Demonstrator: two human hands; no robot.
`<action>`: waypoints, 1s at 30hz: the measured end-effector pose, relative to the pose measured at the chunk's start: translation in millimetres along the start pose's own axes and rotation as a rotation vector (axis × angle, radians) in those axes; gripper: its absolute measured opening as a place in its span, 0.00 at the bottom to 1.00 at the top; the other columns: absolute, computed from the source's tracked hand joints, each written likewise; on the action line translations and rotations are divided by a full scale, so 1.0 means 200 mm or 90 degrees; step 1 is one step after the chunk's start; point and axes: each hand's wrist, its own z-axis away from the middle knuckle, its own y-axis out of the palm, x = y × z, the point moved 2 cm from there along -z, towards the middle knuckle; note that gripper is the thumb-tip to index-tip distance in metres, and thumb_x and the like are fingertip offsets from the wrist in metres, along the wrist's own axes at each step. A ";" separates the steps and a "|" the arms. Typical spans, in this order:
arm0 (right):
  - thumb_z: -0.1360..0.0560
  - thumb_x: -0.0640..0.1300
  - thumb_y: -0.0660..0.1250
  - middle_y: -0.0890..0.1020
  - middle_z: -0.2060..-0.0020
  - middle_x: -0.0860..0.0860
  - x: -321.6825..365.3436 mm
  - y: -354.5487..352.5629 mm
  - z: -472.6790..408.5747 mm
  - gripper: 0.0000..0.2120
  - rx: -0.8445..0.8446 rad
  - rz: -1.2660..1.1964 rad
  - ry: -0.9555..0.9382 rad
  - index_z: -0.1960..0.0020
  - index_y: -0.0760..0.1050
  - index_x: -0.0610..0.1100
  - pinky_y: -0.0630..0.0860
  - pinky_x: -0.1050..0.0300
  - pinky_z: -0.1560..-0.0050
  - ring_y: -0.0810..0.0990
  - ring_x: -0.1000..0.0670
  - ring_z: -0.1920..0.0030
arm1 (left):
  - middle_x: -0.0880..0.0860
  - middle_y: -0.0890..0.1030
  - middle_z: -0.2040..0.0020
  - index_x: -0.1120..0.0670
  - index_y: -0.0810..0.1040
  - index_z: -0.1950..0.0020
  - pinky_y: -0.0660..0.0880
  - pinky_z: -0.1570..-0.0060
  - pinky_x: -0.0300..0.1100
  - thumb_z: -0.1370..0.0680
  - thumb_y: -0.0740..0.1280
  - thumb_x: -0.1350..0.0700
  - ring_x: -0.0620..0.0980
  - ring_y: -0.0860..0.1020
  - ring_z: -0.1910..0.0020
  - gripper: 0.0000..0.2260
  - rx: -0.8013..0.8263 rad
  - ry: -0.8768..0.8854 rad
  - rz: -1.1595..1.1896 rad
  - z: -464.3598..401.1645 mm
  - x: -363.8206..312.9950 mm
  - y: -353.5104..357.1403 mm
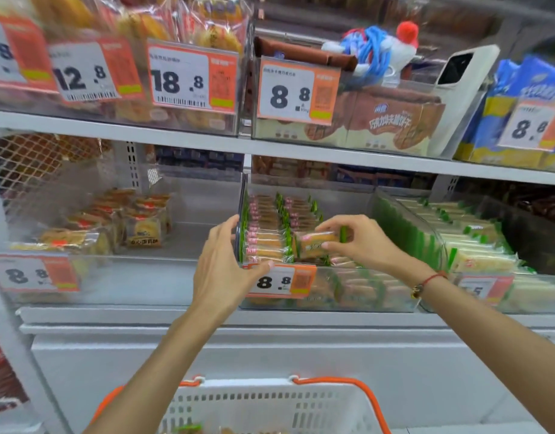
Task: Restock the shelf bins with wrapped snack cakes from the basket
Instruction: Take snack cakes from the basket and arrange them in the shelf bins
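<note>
A clear shelf bin (332,289) with an 8.8 price tag holds rows of snack cakes (267,242) in clear wrappers with green ends, standing on edge. One more snack cake (317,245) is tilted above those rows. A white basket (270,405) with orange handles sits below the bin.

Upper shelf: white phone (458,89) leaning in clear bin w/ brown biscuit boxes (392,120); blue-white plush w/ red top (382,45) behind it. Blue-yellow packs (502,120) far right. Price tags: 12.8 (82,73), 18.8 (188,79), 8.8 (296,92). Round pastries (141,227) lower left bin.
</note>
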 end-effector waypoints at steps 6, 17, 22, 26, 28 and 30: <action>0.29 0.46 0.75 0.81 0.57 0.56 -0.03 0.09 -0.05 0.11 0.029 0.052 0.037 0.48 0.81 0.52 0.77 0.50 0.48 0.78 0.54 0.54 | 0.46 0.66 0.30 0.49 0.61 0.25 0.66 0.42 0.39 0.32 0.77 0.48 0.43 0.68 0.33 0.40 -0.008 0.007 0.013 0.00 0.02 0.01; 0.30 0.51 0.74 0.83 0.54 0.53 0.04 0.10 -0.07 0.10 -0.003 0.151 -0.006 0.49 0.82 0.54 0.77 0.55 0.53 0.77 0.54 0.57 | 0.46 0.67 0.31 0.49 0.63 0.26 0.68 0.38 0.45 0.33 0.78 0.49 0.44 0.69 0.34 0.39 -0.016 0.000 0.033 -0.01 0.03 0.01; 0.26 0.52 0.70 0.81 0.49 0.53 0.08 0.10 -0.07 0.11 0.034 0.268 -0.058 0.44 0.81 0.54 0.75 0.52 0.50 0.75 0.51 0.46 | 0.46 0.67 0.31 0.49 0.62 0.26 0.68 0.40 0.44 0.33 0.78 0.49 0.43 0.69 0.34 0.40 -0.014 -0.003 0.031 0.00 0.03 0.01; 0.25 0.52 0.69 0.78 0.48 0.52 0.10 0.10 -0.05 0.12 0.037 0.324 -0.095 0.42 0.80 0.54 0.73 0.55 0.54 0.71 0.51 0.47 | 0.46 0.67 0.30 0.49 0.61 0.26 0.69 0.39 0.46 0.33 0.78 0.48 0.44 0.69 0.34 0.40 -0.003 -0.011 0.023 -0.01 0.03 0.00; 0.25 0.52 0.69 0.75 0.47 0.52 0.11 0.09 -0.05 0.12 0.032 0.357 -0.113 0.42 0.80 0.54 0.70 0.56 0.53 0.68 0.51 0.47 | 0.46 0.66 0.30 0.49 0.61 0.26 0.69 0.39 0.46 0.33 0.78 0.48 0.44 0.69 0.34 0.40 0.003 -0.018 0.022 -0.01 0.02 0.00; 0.25 0.50 0.69 0.74 0.47 0.52 0.12 0.09 -0.05 0.13 0.039 0.343 -0.093 0.41 0.80 0.52 0.72 0.54 0.51 0.69 0.51 0.47 | 0.47 0.66 0.29 0.49 0.61 0.26 0.69 0.39 0.46 0.33 0.78 0.48 0.45 0.69 0.34 0.40 0.011 -0.021 0.017 -0.01 0.01 0.00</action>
